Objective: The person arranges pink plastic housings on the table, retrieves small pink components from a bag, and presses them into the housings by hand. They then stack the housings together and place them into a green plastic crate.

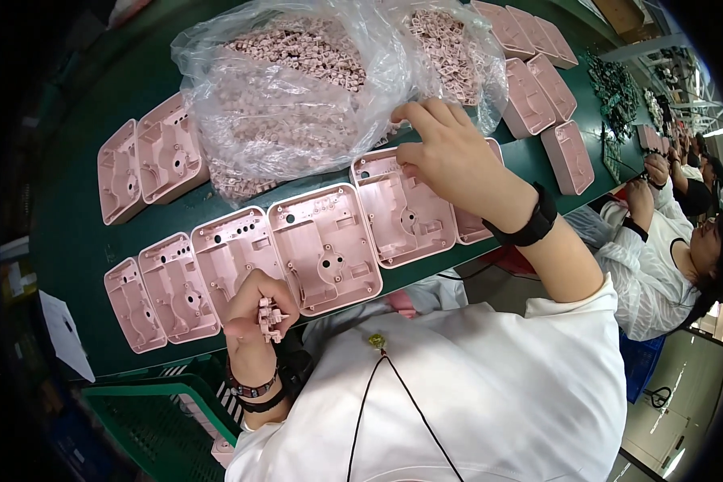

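My left hand point(257, 305) is curled round several small pale-pink plastic parts point(271, 320), just in front of a row of pink plastic housings. My right hand point(446, 149) hangs over the far edge of one open housing point(414, 213), close to the clear bag. Its fingers are bent, with thumb and forefinger towards the bag; what lies between them is too small to make out. Beside that housing, an open one point(329, 241) shows its posts and round holes. The large clear plastic bag point(289, 104) holds a heap of small pink parts.
A second bag of pink parts point(446, 56) lies beyond my right hand. More housings stand at the far left point(157, 157) and far right point(530, 96). A green crate point(149, 418) stands below the table point(72, 265) at left. A co-worker point(655, 249) sits at right.
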Demonstrator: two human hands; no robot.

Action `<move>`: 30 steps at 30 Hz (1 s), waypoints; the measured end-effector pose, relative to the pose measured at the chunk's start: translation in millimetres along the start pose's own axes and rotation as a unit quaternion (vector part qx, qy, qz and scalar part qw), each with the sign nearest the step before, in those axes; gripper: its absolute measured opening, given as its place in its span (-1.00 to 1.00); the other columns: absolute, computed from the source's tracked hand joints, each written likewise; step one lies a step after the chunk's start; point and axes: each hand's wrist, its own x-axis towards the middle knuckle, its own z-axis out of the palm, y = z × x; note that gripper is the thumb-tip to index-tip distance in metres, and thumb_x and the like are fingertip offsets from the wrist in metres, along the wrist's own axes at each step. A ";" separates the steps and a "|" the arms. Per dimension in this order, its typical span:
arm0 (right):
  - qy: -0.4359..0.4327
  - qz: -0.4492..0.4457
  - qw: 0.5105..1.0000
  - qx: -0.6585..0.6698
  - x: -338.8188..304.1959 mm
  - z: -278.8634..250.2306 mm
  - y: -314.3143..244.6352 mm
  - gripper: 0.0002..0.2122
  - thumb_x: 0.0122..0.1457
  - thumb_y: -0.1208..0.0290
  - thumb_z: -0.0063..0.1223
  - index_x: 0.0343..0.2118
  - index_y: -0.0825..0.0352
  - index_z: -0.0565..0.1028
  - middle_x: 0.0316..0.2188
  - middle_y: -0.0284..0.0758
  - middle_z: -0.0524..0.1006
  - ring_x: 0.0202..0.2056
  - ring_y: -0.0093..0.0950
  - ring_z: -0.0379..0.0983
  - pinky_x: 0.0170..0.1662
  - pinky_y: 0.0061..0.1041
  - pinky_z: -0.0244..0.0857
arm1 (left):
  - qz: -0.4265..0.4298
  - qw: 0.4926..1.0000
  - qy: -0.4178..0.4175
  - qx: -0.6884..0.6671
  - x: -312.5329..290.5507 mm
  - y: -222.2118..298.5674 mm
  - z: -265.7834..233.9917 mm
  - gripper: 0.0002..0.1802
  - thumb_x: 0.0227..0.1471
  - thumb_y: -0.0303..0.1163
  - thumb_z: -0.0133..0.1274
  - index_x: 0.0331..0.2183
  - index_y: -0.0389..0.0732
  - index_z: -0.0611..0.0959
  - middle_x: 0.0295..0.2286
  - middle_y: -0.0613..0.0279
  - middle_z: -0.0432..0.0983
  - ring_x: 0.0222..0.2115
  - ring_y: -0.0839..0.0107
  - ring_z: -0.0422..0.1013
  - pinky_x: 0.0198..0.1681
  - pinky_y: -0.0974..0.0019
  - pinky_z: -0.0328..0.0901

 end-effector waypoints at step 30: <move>0.029 -0.021 0.995 0.089 -6.6 -17.6 -1.1 -0.86 -0.24 0.49 0.10 -0.51 0.33 0.49 -0.36 -0.34 0.34 -0.25 -0.36 0.24 -0.26 -0.44 0.17 | -0.019 0.974 -0.007 -0.226 13.4 -6.6 41.5 -0.51 0.14 0.01 -0.35 -0.56 -0.21 0.28 -0.76 0.39 0.06 -0.76 0.64 -0.05 -0.71 0.56 -0.14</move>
